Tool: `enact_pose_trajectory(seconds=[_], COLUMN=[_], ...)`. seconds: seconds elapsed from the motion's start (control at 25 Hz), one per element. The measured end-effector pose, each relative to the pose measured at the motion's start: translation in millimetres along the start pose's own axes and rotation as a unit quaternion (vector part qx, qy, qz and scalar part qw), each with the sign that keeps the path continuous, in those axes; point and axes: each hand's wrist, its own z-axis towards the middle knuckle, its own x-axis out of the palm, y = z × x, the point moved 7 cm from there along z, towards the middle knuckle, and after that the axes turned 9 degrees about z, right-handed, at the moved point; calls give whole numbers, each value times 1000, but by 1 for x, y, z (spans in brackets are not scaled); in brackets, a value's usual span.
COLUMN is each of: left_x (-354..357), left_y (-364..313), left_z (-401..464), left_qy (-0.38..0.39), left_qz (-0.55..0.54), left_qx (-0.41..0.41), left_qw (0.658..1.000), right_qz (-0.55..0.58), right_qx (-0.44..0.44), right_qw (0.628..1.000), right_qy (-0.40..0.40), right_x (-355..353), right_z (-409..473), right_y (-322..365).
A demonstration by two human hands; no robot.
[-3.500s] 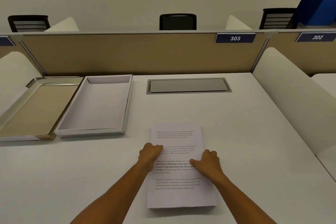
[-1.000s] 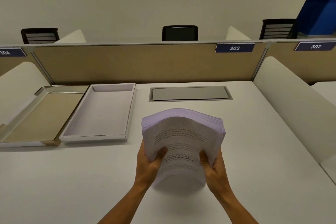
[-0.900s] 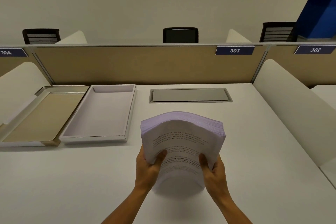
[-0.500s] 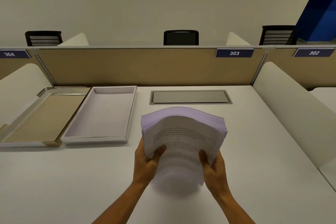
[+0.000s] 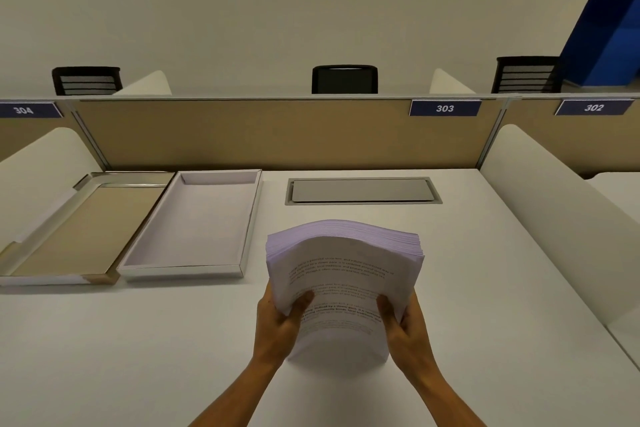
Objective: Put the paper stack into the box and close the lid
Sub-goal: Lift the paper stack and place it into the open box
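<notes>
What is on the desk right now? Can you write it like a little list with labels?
paper: thick stack, printed text on top, bowed, held above the desk
left hand: grips the stack's left near corner
right hand: grips the right near corner
box: white, open, empty, left of the stack
lid: lying open side up, left of the box, brown inside
desk hatch: grey, shut, behind the stack
sign: 303 on the divider

Left grip and right grip clasped, thumbs up.
</notes>
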Motion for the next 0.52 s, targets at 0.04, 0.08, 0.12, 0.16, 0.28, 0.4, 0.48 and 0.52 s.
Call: enact_pose_trajectory(seconds=[0.04, 0.08, 0.12, 0.16, 0.28, 0.4, 0.48, 0.52], left_x=[0, 0, -1, -1, -1, 0, 0, 1], left_y=[-3, -7, -9, -11, -4, 14, 19, 21], left_z=[1, 3, 6, 8, 8, 2, -1, -3], left_qy=[-1, -1, 0, 2, 10, 7, 10, 14], left_qz=[0, 0, -1, -1, 9, 6, 10, 11], left_qx=[8, 13, 15, 17, 11, -23, -28, -28], left_qw=[1000, 1000, 1000, 1000, 1000, 1000, 1000, 999], right_qz=[-3, -4, -1, 2, 3, -10, -10, -9], right_qx=[-1, -1, 0, 2, 2, 3, 3, 6], right_qw=[1000, 1000, 1000, 1000, 1000, 1000, 1000, 1000], right_qy=[0, 2, 2, 1, 6, 17, 17, 18], right_x=[0, 1, 1, 0, 1, 8, 10, 9], right_z=[2, 4, 6, 7, 4, 2, 1, -1], right_y=[3, 6, 7, 8, 4, 5, 8, 6])
